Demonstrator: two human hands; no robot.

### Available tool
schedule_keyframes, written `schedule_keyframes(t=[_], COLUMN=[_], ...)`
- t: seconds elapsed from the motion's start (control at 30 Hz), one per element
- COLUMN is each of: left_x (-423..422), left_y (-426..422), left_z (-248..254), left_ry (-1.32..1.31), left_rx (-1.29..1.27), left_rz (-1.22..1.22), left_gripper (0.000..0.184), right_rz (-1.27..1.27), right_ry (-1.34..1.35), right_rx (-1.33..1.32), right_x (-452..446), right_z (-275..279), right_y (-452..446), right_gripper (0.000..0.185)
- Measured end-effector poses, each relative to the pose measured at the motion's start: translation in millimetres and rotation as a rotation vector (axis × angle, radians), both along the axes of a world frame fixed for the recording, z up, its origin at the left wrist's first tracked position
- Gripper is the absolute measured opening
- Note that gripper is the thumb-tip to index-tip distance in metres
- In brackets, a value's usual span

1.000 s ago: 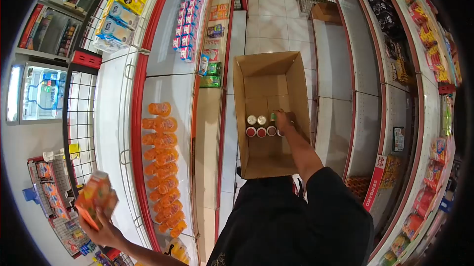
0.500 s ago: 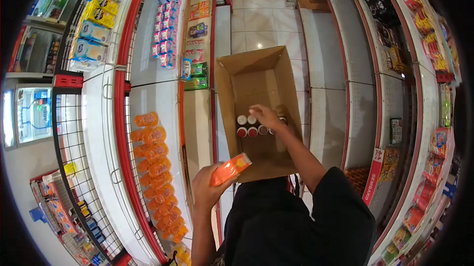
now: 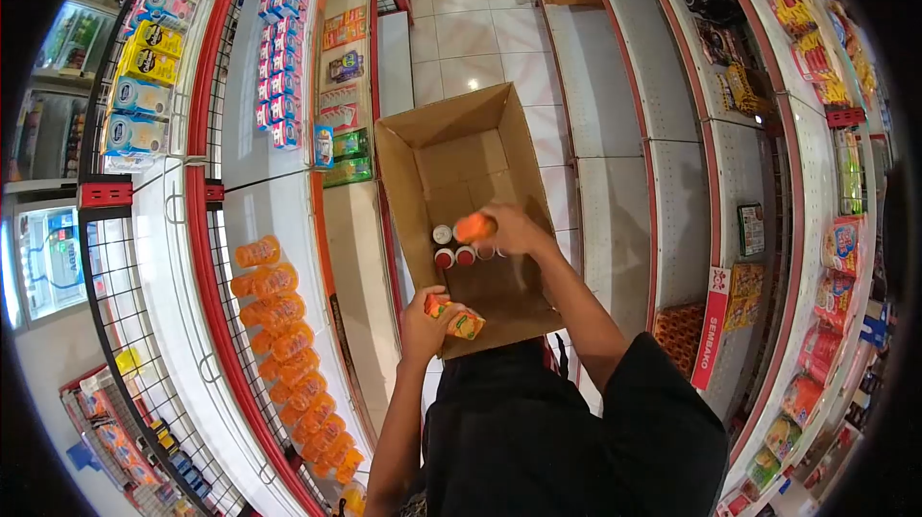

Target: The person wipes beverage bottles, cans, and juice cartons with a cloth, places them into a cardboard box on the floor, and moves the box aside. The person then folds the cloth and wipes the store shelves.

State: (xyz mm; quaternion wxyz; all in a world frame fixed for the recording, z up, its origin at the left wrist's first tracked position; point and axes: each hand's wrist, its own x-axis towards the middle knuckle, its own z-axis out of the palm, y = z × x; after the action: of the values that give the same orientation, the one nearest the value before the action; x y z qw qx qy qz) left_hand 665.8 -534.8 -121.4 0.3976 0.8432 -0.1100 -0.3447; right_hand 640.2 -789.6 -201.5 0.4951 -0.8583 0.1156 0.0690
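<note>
A tall open cardboard box (image 3: 451, 122) stands in front of me. Several small containers with white and red round tops (image 3: 445, 259) are grouped on its floor. My right hand (image 3: 517, 229) is inside the box above them, closed around a small orange item (image 3: 474, 227) whose kind I cannot make out. At the box's near left edge, my left hand (image 3: 420, 327) grips a small orange pack (image 3: 463, 321) with yellow and green print.
On the left shelf stand a row of orange packs (image 3: 288, 335) and pink-and-blue packs (image 3: 281, 75). Right of the box runs a grey shelf (image 3: 615, 229); a red SEMBAKO sign (image 3: 711, 330) sits farther right. Tiled floor (image 3: 471, 27) lies ahead.
My right hand now has an orange item in it, over the containers. My left hand has moved up and right to the box edge with its orange pack, now turned. The view has shifted slightly.
</note>
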Motion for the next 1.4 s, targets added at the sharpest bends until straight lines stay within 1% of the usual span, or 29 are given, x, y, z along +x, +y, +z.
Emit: schedule_keyframes(t=[0.03, 0.07, 0.1, 0.13, 0.2, 0.23, 0.3, 0.33, 0.4, 0.43, 0.5, 0.57, 0.6, 0.63, 0.67, 0.73, 0.8, 0.87, 0.93, 0.97, 1.03, 1.07, 1.1, 1.2, 1.23, 1.33, 1.37, 1.4], left_x=[-1.7, -2.6, -3.1, -3.6, -7.2, -10.0, -16.8, -21.2, -27.3, -29.4, -35.7, -41.2, -41.8, -41.7, -41.5, -40.0, -37.0, -31.0, -20.6, -15.9, -6.9, -2.7, -0.3, -1.0, -4.7, -18.6, -21.3, -25.2], left_y=[3.2, 6.8, 10.4, 14.2, 18.8, 20.6, 24.7, 26.6, 28.4, 27.7, 24.7, 19.6, 15.3, 11.5, 8.9, 1.9, -8.1, -17.9, -27.7, -32.1, -40.8, -45.3, -50.3, -64.1, -65.4, -68.2, -62.4, -52.8], left_z=[-1.8, -2.8, -3.3, -3.9, -4.8, -5.4, -7.4, -9.6, -12.9, -12.4, -11.3, -9.9, -6.8, -3.6, -2.4, -5.7, -9.6, -11.7, -12.7, -12.4, -9.6, -9.2, -11.9, -19.5, -19.5, -8.4, -9.9, -13.0], left_ry=[0.000, -0.009, -0.020, -0.031, -0.021, -0.011, -0.002, -0.092, -0.271, -0.271, -0.191, -0.148, -0.082, -0.016, 0.050, 0.029, -0.012, -0.035, -0.094, -0.092, -0.212, -0.274, -0.276, -0.305, -0.306, -0.445, -0.447, -0.450], left_rx=[0.003, -0.003, -0.009, -0.015, -0.024, -0.037, -0.043, -0.041, -0.032, -0.025, -0.081, -0.114, -0.117, -0.119, -0.120, -0.128, -0.138, -0.124, -0.084, -0.084, -0.058, -0.047, -0.048, -0.227, -0.227, -0.149, -0.147, -0.123], left_rz=[0.003, -0.010, -0.022, -0.033, -0.012, 0.003, 0.026, -0.018, -0.109, -0.105, -0.054, -0.034, -0.009, 0.015, 0.040, 0.050, 0.068, 0.090, 0.153, 0.145, 0.060, 0.015, 0.011, 0.028, 0.027, -0.042, -0.040, -0.065], left_gripper=[0.046, 0.046, 0.046, 0.046, 0.047, 0.047, 0.048, 0.048, 0.049, 0.049, 0.050, 0.050, 0.052, 0.054, 0.056, 0.055, 0.054, 0.054, 0.053, 0.053, 0.050, 0.048, 0.048, 0.053, 0.053, 0.058, 0.058, 0.057], right_rz=[0.003, -0.008, -0.019, -0.013, -0.165, -0.156, -0.035, 0.026, 0.038, 0.042, 0.048, -0.081, -0.149, -0.153, -0.197, -0.285, -0.094, 0.064, 0.307, 0.299, 0.251, 0.224, 0.219, 0.215, 0.214, 0.152, 0.155, 0.060], right_ry=[0.000, 0.009, 0.015, 0.013, 0.153, 0.150, 0.380, 0.494, 0.458, 0.427, 0.399, 0.275, 0.210, 0.210, 0.150, 0.035, 0.184, 0.092, 0.076, 0.075, 0.096, 0.104, 0.103, -0.184, -0.186, 0.029, 0.026, -0.006], right_rx=[0.003, -0.138, -0.279, -0.275, -0.428, -0.423, -0.528, -0.581, -0.580, -0.581, -0.580, -0.571, -0.568, -0.570, -0.561, -0.544, 0.039, 0.552, 0.710, 0.710, 0.332, 0.141, 0.140, 0.018, 0.017, -0.198, -0.197, -0.289], right_x=[5.1, 9.9, 13.7, 12.3, 11.0, 12.9, 13.4, 13.0, 9.2, 7.0, 2.0, -5.4, -5.5, -3.2, 2.1, 9.8, 6.1, -6.5, -14.6, -16.0, -16.8, -16.9, -16.4, -5.0, 0.0, 23.2, 28.8, 33.1], right_z=[-24.7, -58.7, -71.7, -83.7, -98.0, -105.5, -146.9, -161.0, -174.2, -174.2, -173.9, -171.4, -163.8, -156.6, -145.5, -117.0, -81.3, -60.2, -16.0, 4.2, 41.3, 47.9, 43.2, 17.4, 10.1, 1.5, -7.8, -17.2], right_y=[-6.9, -13.3, -15.0, -13.7, -10.2, -9.6, -11.6, -12.5, -11.3, -8.5, -2.1, -0.8, -1.5, 0.3, 5.2, 14.0, 18.0, 38.1, 45.6, 48.8, 54.7, 55.2, 52.8, 39.5, 36.3, 25.5, 19.1, 12.3], right_gripper=[0.043, 0.037, 0.031, 0.031, 0.029, 0.029, 0.033, 0.035, 0.034, 0.034, 0.034, 0.036, 0.037, 0.037, 0.037, 0.037, 0.038, 0.033, 0.037, 0.037, 0.038, 0.039, 0.039, 0.037, 0.037, 0.031, 0.031, 0.029])
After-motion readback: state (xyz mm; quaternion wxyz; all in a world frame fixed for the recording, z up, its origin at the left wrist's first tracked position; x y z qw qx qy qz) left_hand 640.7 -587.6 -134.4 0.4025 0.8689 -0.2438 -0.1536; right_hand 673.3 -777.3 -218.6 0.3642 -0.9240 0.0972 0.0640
